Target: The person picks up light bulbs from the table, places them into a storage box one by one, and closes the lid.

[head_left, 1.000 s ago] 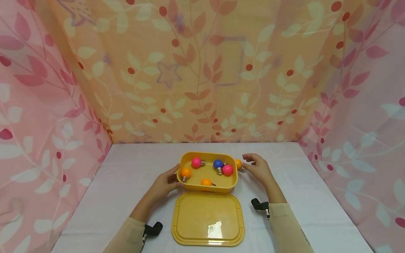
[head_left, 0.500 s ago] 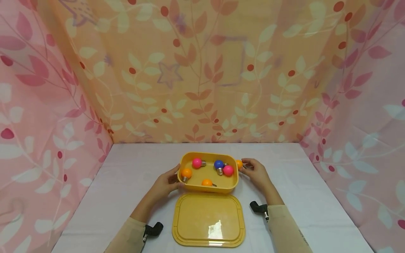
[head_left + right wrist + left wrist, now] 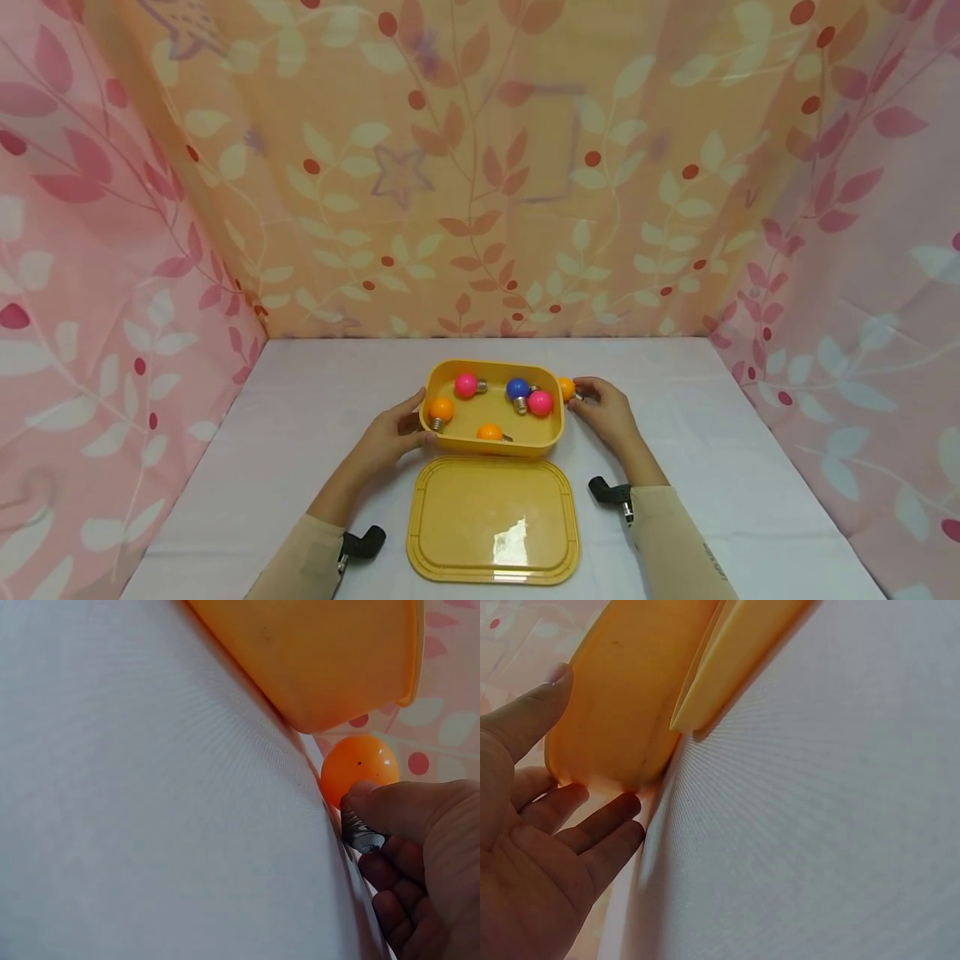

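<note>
A yellow plastic box [image 3: 491, 448] holds several toy light bulbs. Among them are a blue bulb [image 3: 517, 389] and a pink bulb [image 3: 465, 385]. My left hand [image 3: 386, 433] holds the box's left end, thumb on the near wall and fingers at the end wall. In the left wrist view its fingertips [image 3: 634, 802] touch the box low down. Just outside the box's right end, my right hand [image 3: 609, 410] pinches an orange bulb [image 3: 358, 765] by its metal screw base [image 3: 362, 829]. The thumb lies over the base, fingers curled beneath. This bulb rests at table level.
The yellow lid [image 3: 493, 521] lies flat on the white tablecloth [image 3: 247, 467], in front of the box. Patterned cloth walls [image 3: 480, 208] rise at the back and both sides. A black camera mount sits on each forearm.
My right hand has moved left and closed its thumb and fingers on the orange bulb, which has barely shifted. The left hand and box stay in place.
</note>
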A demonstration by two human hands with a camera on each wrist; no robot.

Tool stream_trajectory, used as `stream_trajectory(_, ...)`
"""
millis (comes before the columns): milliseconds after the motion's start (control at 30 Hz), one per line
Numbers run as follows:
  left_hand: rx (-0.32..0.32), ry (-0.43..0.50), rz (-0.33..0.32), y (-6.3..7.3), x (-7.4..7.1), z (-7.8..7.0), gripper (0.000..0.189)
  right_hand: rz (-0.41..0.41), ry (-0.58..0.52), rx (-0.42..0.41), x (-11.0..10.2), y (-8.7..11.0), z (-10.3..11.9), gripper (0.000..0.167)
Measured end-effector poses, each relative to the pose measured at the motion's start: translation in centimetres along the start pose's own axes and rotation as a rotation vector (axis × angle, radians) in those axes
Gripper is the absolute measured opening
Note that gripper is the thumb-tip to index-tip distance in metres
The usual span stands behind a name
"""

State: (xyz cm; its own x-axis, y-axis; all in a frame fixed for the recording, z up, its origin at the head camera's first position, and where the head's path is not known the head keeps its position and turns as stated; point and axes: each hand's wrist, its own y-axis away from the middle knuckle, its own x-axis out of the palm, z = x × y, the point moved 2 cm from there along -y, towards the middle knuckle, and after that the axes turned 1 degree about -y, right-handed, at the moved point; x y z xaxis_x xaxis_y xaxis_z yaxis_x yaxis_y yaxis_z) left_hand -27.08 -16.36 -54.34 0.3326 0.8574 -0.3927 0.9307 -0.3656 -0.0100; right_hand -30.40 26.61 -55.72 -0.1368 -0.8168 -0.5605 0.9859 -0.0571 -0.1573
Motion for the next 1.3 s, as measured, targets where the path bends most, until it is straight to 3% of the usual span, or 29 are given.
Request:
stream_trajectory(433, -0.015, -0.012, -0.008, 0.0, 0.1, 0.2, 0.091, -0.041, 0.014, 0.041, -0.2, 0.0, 0.3, 0.045)
stream_trajectory(533, -0.033, -0.009, -0.01, 0.0, 0.1, 0.1, 0.091, -0.062, -0.014, 0.036, -0.4, 0.0, 0.4, 0.045)
stream_trajectory(867, -0.01, 0.011, -0.003, 0.1, 0.1, -0.2, 0.088, -0.111, -0.131, 0.07, -1.1, 0.0, 0.7, 0.043)
stream_trajectory(1300, -0.024, -0.006, -0.007, -0.1, 0.1, -0.1, 0.088, -0.178, -0.151, -0.009, -1.7, 0.3, 3.1, 0.042)
